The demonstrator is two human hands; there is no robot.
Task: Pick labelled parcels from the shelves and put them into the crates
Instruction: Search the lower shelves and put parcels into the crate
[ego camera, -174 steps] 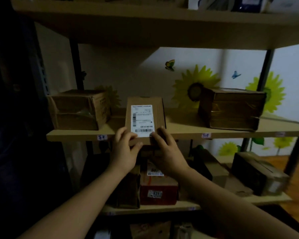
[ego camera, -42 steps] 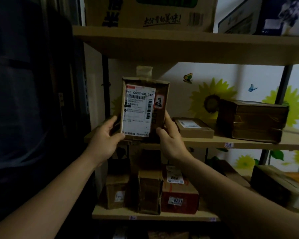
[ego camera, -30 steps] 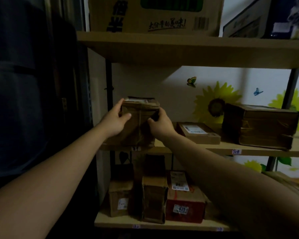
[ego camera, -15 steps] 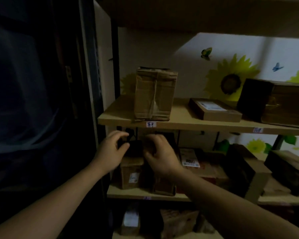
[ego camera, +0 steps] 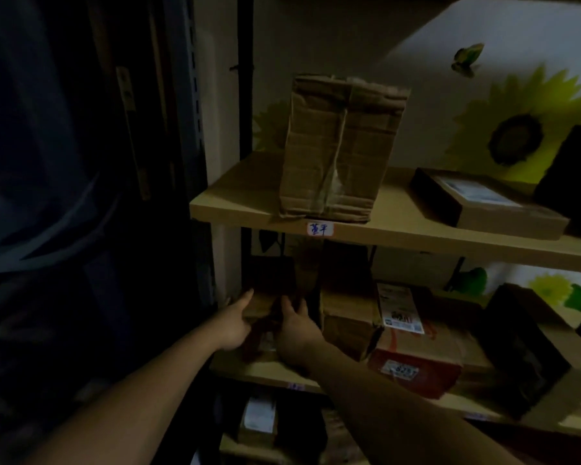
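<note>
Dim shelving (ego camera: 235, 199), cut off at the right. At the lower shelf's left end stands a small shadowed parcel (ego camera: 260, 305), its label unseen. The left hand (ego camera: 233, 325) and right hand (ego camera: 297, 327) touch its sides; whether the fingers curl round it is unclear.

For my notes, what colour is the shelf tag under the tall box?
White tag, blue handwriting; head view.
</note>
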